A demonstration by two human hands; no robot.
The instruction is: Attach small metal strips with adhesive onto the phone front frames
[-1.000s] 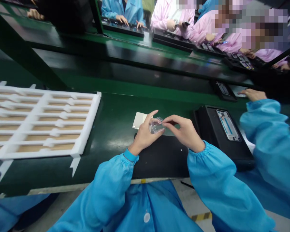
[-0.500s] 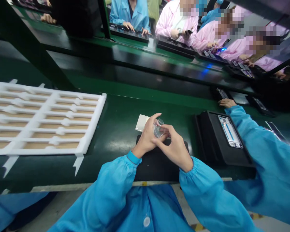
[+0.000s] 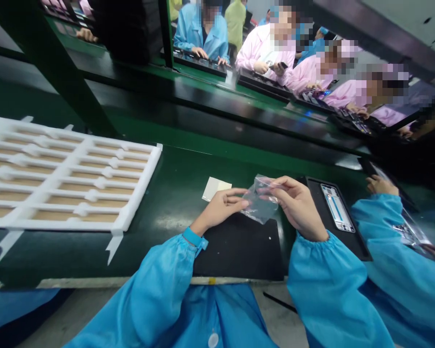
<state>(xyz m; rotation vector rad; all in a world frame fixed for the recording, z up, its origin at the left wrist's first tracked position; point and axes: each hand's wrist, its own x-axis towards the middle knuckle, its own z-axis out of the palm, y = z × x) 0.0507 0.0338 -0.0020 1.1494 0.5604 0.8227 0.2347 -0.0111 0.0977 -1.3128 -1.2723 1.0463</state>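
Observation:
A clear plastic film (image 3: 263, 205), crumpled and see-through, is stretched between my two hands above a black mat (image 3: 239, 246). My left hand (image 3: 223, 205) pinches its left edge between thumb and fingers; a blue band circles that wrist. With thumb and fingertips closed, my right hand (image 3: 297, 200) grips the film's upper right part. Whether the film is a bag or a single sheet, I cannot tell. Just beyond my left hand lies a small stack of pale square paper (image 3: 214, 187), partly covered by the fingers.
On the left sits a white foam tray (image 3: 137, 193) with rows of slots. To my right, a phone frame (image 3: 338, 208) lies in a black tray (image 3: 358, 249). A co-worker's blue sleeve (image 3: 380, 217) reaches in beside it. Other people work across the green bench (image 3: 174, 169).
My hands have moved apart, and the bunched film is now spread between them. The co-worker's hand at right has shifted rightward, and a shiny film now shows beneath that arm.

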